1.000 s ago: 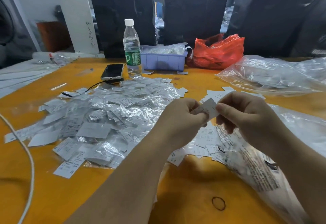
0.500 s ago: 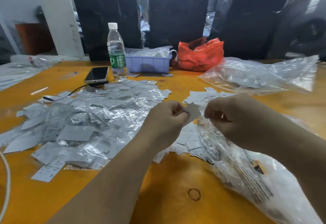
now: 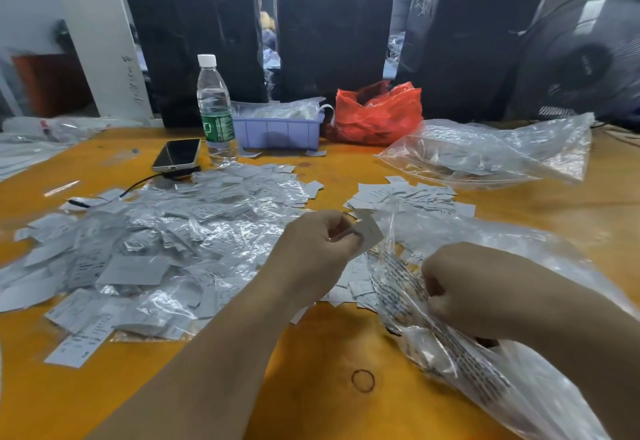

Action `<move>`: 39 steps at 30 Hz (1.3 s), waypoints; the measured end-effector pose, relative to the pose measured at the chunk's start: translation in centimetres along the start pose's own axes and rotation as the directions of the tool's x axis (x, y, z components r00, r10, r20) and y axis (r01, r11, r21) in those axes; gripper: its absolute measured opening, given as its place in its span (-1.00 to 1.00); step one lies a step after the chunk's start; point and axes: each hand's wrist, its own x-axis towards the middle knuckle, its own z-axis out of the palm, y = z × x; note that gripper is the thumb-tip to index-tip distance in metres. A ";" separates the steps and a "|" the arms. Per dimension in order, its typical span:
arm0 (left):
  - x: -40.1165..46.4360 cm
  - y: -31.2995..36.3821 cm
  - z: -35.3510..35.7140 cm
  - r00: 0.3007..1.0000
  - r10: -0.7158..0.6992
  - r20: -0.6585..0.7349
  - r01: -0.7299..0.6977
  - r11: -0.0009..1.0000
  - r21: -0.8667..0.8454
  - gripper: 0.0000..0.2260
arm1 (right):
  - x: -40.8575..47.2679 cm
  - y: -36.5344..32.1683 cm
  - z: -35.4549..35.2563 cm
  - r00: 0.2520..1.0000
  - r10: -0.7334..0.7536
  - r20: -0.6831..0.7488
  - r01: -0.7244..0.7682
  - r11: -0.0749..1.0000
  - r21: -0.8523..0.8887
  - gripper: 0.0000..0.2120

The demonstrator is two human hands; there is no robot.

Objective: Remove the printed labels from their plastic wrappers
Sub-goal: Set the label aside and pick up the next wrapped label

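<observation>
Pinching flat paper label (image 3: 369,231), left hand (image 3: 317,249); crinkly plastic

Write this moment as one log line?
left hand: pinching label | right hand: fisted at clear bag | wrapped pile: left

left hand (image 3: 313,249): bare, no glove, no ring
right hand (image 3: 485,287): bare
forearms: bare, no sleeves visible

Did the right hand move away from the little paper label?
Yes. The right hand dropped down toward the big plastic bag, leaving the label in the left hand.
</observation>
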 end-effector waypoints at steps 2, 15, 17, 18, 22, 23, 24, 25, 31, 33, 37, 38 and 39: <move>-0.1 0.0 0.1 1.000 0.011 0.012 -0.011 1.000 -0.004 -0.89 | 0.4 -0.1 0.2 0.999 -0.015 -0.037 0.015 1.000 0.009 -0.83; -0.9 1.2 1.4 0.927 0.073 0.369 -0.065 0.997 -0.033 -0.89 | -1.2 2.0 -1.0 0.994 -0.109 0.007 0.107 0.984 0.144 -0.69; -1.0 1.2 1.4 0.926 0.069 0.371 -0.070 0.997 -0.011 -0.88 | -1.5 1.5 -0.9 0.994 -0.099 0.055 0.093 0.991 0.099 -0.74; -1.0 1.1 1.4 0.926 0.067 0.371 -0.072 0.997 0.000 -0.88 | -1.4 1.3 -0.7 0.992 -0.095 0.080 0.088 0.993 0.081 -0.75; -1.1 1.1 1.5 0.932 0.058 0.359 -0.067 0.998 0.013 -0.85 | -1.1 1.3 -0.2 0.992 -0.075 0.103 0.067 0.995 0.079 -0.83; -1.1 1.1 1.5 0.933 0.056 0.356 -0.067 0.998 0.018 -0.85 | -1.0 1.3 -0.2 0.993 -0.075 0.093 0.068 0.995 0.075 -0.85; -1.1 1.1 1.5 0.933 0.055 0.355 -0.068 0.997 0.023 -0.85 | -1.0 1.4 -0.1 0.994 -0.078 0.079 0.073 0.995 0.067 -0.86; -1.1 1.1 1.5 0.933 0.054 0.356 -0.068 0.997 0.028 -0.86 | -1.0 1.4 0.0 0.995 -0.081 0.061 0.078 0.995 0.058 -0.86; -1.1 1.1 1.5 0.938 0.046 0.345 -0.065 0.997 0.044 -0.85 | -1.0 1.6 0.8 0.993 -0.110 -0.053 0.114 0.991 0.070 -0.85; -1.0 1.1 1.6 0.937 0.046 0.345 -0.067 0.997 0.048 -0.83 | -1.2 1.8 1.0 0.984 -0.133 -0.118 0.140 0.989 0.049 -0.86; -1.1 1.1 1.6 0.937 0.043 0.347 -0.066 0.996 0.055 -0.84 | -1.8 1.8 1.8 0.981 -0.126 -0.147 0.126 0.992 -0.013 -0.87; -1.0 1.1 1.6 0.936 0.044 0.348 -0.068 0.996 0.058 -0.84 | -2.0 1.5 2.1 0.988 -0.106 -0.114 0.105 0.994 -0.011 -0.88; -1.0 1.1 1.6 0.936 0.044 0.349 -0.070 0.996 0.062 -0.83 | -2.2 1.3 2.3 0.992 -0.089 -0.086 0.088 0.996 -0.015 -0.90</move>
